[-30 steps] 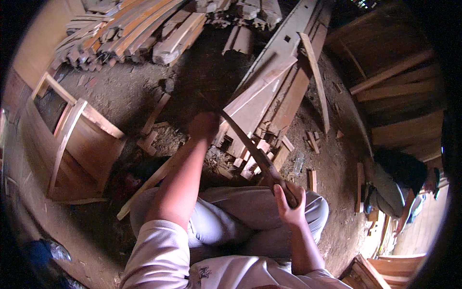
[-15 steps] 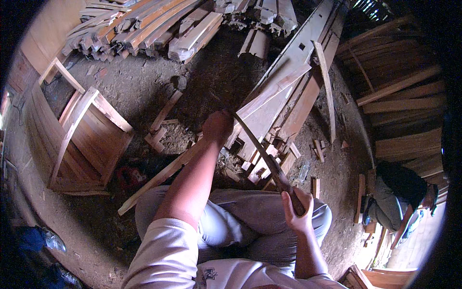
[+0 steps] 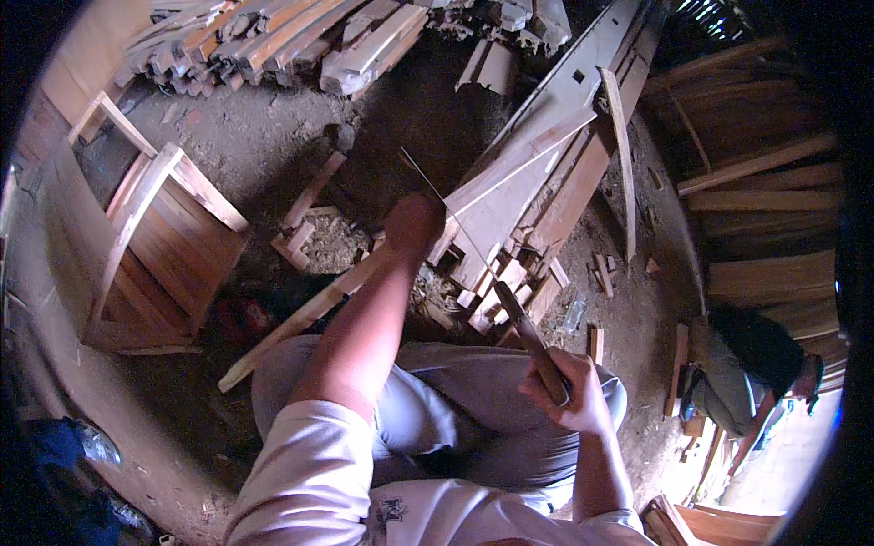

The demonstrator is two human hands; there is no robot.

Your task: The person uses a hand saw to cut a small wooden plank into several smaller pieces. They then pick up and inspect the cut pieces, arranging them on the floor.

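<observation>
My right hand (image 3: 575, 391) is closed around the brown wooden handle (image 3: 535, 350) of a long-bladed tool. Its thin blade (image 3: 472, 241), seen nearly edge-on, slants up and left past my left hand; I cannot tell whether it is a saw or a knife. My left arm reaches forward, and the left hand (image 3: 417, 223) looks closed on a long wooden strip (image 3: 523, 164), its fingers in shadow. Under my left forearm, a length of wood (image 3: 291, 335) slants down to the left beside my knee, apparently the same strip.
Long boards (image 3: 569, 196) lie ahead, with small offcuts (image 3: 510, 278) at their near end. Stacked lumber (image 3: 264, 45) is at the back. A wooden frame (image 3: 168, 264) stands left. At right, another person (image 3: 760, 364) bends over near leaning planks (image 3: 774, 273).
My right hand has drawn slightly lower, and the tool has turned so its blade shows as a thin line. The left hand stays almost in place on the wood.
</observation>
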